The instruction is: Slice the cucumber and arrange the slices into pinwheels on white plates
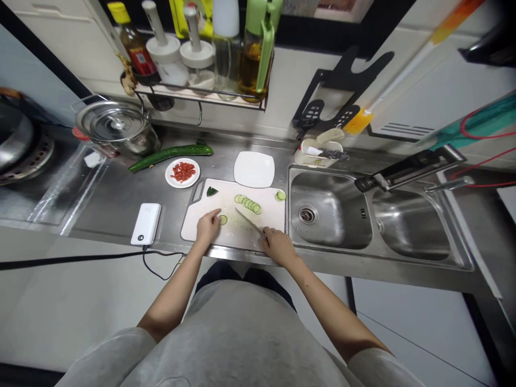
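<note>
A white cutting board [201, 223] lies on the steel counter in front of me. My left hand [207, 227] rests on it with fingers curled, fingertips at a single cucumber slice [223, 219]. My right hand [277, 245] is closed on the handle of a knife [249, 220] whose blade lies across the board, pointing up and left. A row of cucumber slices [249, 203] lies in the board's middle, more slices [280, 195] sit at its right edge, and a dark green cucumber end [212, 191] is near the top left.
A whole cucumber [171, 156] lies behind the board, beside a small plate of red bits [183, 172] and an empty white plate [254, 169]. A white power bank [145, 223] sits left. A double sink [330, 212] is on the right, a lidded pot [115, 126] at back left.
</note>
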Demonstrator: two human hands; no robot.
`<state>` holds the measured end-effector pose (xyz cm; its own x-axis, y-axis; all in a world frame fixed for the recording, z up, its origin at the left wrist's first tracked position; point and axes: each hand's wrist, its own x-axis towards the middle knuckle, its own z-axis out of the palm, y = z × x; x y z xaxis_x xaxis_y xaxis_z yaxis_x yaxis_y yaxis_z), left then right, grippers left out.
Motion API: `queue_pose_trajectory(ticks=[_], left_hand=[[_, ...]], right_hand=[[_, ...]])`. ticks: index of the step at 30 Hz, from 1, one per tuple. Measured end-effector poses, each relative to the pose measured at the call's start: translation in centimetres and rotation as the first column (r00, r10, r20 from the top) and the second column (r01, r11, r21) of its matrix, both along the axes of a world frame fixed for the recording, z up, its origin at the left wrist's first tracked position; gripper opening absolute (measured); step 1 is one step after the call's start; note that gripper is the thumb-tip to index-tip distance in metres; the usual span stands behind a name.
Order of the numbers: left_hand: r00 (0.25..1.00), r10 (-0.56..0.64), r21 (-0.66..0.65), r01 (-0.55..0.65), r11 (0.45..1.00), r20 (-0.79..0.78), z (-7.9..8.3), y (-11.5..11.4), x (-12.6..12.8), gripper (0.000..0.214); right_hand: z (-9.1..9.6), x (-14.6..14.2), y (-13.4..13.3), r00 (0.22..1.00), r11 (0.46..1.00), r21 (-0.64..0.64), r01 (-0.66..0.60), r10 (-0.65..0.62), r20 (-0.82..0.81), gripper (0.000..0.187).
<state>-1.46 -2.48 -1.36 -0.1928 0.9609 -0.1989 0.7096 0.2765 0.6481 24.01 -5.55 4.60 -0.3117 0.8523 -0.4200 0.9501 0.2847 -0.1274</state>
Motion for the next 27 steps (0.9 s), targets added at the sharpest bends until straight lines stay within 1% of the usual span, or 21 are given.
queue_pose_trajectory(ticks=[2, 4, 7, 8, 10, 13, 15, 17, 19, 21, 23, 25, 27], left_hand=[[0.988, -0.099, 0.004, 0.1, 0.995, -0.117, 0.1, 0.1, 0.5, 0.035], [0.967, -0.168, -0.036, 0.164, 0.986, -0.193, 0.4, -0.2, 0.7, 0.032], [0.948, -0.215, -0.138, 0.186, 0.973, -0.236, 1.0, -1.2, 0.3, 0.026], [0.941, -0.231, -0.154, 0.198, 0.968, -0.247, 1.1, -1.5, 0.0, 0.025], [0.921, -0.303, -0.131, 0.278, 0.952, -0.245, 1.3, -1.9, -0.6, 0.029], [0.87, -0.449, -0.032, 0.453, 0.891, -0.203, 1.1, -1.7, -1.4, 0.038], [0.854, -0.483, 0.009, 0.494, 0.869, -0.196, 0.7, -1.3, -1.5, 0.036], [0.861, -0.467, 0.031, 0.482, 0.876, -0.202, 0.3, -1.0, -1.3, 0.03], [0.883, -0.416, 0.052, 0.436, 0.898, -0.219, -0.2, -0.9, -0.5, 0.027], [0.911, -0.32, 0.083, 0.351, 0.933, -0.261, -0.6, -0.9, 0.6, 0.024], [0.933, -0.189, 0.123, 0.236, 0.964, -0.308, -1.0, -0.9, 1.8, 0.024], [0.945, -0.071, 0.157, 0.127, 0.979, -0.319, -1.4, -0.8, 2.7, 0.026], [0.956, -0.011, 0.174, 0.065, 0.983, -0.294, -1.6, -0.7, 3.0, 0.03]], right_hand=[[0.0, -0.1, 0.0, 1.0, 1.0, -0.008, 0.001, -0.001, 0.01, 0.027], [-0.1, -0.1, -0.1, 1.0, 1.0, -0.011, -0.002, 0.002, 0.012, 0.026], [-0.1, 0.0, -0.4, 1.0, 1.0, -0.01, 0.003, -0.002, 0.009, 0.026], [-0.1, 0.0, -0.5, 1.0, 1.0, -0.01, 0.005, -0.005, 0.01, 0.026], [-0.1, 0.1, -0.5, 1.0, 1.0, -0.01, 0.007, -0.007, 0.014, 0.025], [-0.1, 0.1, -0.4, 0.999, 0.999, -0.026, 0.02, -0.019, 0.036, 0.024], [-0.1, 0.1, -0.3, 0.998, 0.998, -0.047, 0.033, -0.031, 0.054, 0.025], [-0.1, 0.1, -0.2, 0.997, 0.996, -0.074, 0.041, -0.035, 0.073, 0.025], [0.0, 0.1, -0.1, 0.996, 0.995, -0.093, 0.043, -0.035, 0.087, 0.024], [0.1, 0.1, -0.1, 0.995, 0.994, -0.097, 0.045, -0.036, 0.093, 0.025], [0.3, -0.1, 0.1, 0.994, 0.994, -0.101, 0.048, -0.038, 0.101, 0.026], [0.4, -0.3, 0.3, 0.993, 0.992, -0.115, 0.048, -0.035, 0.116, 0.026], [0.6, -0.6, 0.5, 0.991, 0.991, -0.126, 0.052, -0.035, 0.127, 0.025]])
